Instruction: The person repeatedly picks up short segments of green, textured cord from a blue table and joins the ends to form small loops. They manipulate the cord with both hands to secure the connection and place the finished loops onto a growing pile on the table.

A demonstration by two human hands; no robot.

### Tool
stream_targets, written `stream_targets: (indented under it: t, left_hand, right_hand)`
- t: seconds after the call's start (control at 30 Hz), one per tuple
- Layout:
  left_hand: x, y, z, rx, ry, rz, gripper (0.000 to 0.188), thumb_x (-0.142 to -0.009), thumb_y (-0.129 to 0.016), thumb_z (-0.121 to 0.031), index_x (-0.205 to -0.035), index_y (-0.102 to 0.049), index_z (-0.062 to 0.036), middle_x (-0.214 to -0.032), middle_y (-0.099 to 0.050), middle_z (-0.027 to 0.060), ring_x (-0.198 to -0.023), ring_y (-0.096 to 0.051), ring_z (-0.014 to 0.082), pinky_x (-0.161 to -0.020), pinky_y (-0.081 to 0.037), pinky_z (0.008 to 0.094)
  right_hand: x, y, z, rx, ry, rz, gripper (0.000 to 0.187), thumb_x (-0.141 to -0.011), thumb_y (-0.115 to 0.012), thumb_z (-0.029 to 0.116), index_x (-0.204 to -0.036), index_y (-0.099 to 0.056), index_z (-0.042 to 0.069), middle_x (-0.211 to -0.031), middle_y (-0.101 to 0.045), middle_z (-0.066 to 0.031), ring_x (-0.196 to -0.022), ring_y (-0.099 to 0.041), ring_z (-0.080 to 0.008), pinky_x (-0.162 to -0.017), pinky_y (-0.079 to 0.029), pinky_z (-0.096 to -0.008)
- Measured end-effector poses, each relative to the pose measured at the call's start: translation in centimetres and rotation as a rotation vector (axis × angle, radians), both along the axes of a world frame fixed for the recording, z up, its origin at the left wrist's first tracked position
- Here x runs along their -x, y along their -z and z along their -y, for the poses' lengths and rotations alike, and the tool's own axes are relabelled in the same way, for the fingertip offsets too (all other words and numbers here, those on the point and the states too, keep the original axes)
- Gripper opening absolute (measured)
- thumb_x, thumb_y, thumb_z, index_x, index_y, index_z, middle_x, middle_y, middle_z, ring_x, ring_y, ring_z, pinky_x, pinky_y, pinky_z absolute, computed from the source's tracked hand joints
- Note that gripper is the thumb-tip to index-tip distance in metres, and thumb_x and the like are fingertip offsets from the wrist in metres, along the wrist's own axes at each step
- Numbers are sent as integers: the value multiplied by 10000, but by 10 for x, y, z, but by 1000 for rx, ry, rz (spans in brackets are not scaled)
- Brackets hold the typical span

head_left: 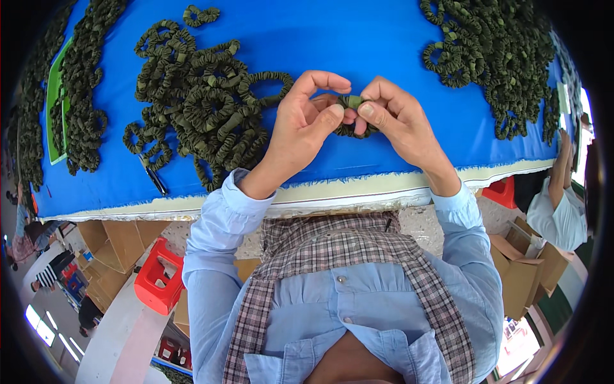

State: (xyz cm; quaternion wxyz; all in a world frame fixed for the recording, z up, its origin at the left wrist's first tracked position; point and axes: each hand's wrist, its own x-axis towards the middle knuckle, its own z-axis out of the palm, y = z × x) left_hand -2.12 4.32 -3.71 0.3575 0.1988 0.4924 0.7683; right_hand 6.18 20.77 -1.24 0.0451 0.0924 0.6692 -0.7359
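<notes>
Between my two hands is a dark green scrunchie (351,101), held just above the blue cloth near the table's front edge. My left hand (308,115) pinches its left side with thumb and fingertips. On its right side, my right hand (398,121) grips a smooth, flat stretch of the fabric between thumb and forefinger. The lower part of the ring shows beneath my fingers; the rest is hidden by them. Just left of my left hand lies a heap of similar scrunchies (214,96), one of them close to my wrist.
A larger scrunchie pile (499,57) covers the table's right side, with more at the far left around a green tray (57,102). A pen (153,176) lies by the front edge. Below stand a red stool (158,275) and cardboard boxes (118,246). Another person's arm (560,163) rests at far right.
</notes>
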Motion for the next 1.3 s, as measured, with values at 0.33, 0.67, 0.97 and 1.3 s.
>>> stream_targets:
  t: [0.33,0.67,0.97,1.3]
  left_hand:
    - [13,5,13,-244,46,333,248,-831,-473,55,-1078,-482,36,-754,-516,46,-533,-383,69,-525,-390,277]
    - [12,-8,10,181,32,-195,301,-779,-628,14,-1078,-596,-10,-571,-420,-62,-488,-339,-11,-440,-247,203]
    - [2,-4,7,297,-142,-411,195,-722,-800,-53,-885,-703,-5,-722,-666,17,-603,-568,23,-512,-402,149]
    - [12,-6,16,320,-99,-350,159,-737,-772,-29,-864,-676,-14,-686,-630,-14,-592,-523,4,-502,-371,156]
  right_hand:
    - [1,12,-9,255,-19,84,193,-949,-580,217,-855,-548,51,-683,-573,-19,-580,-464,-37,-487,-304,-191]
    - [1,12,0,196,92,43,209,-951,-578,188,-795,-549,53,-636,-541,-8,-575,-463,-47,-497,-324,-200]
    - [0,10,7,142,91,-7,208,-936,-588,143,-755,-536,55,-614,-532,-10,-571,-479,-59,-512,-366,-212]
    - [-4,23,-5,225,61,-14,182,-903,-611,113,-744,-552,48,-602,-494,36,-535,-386,-18,-472,-265,-210]
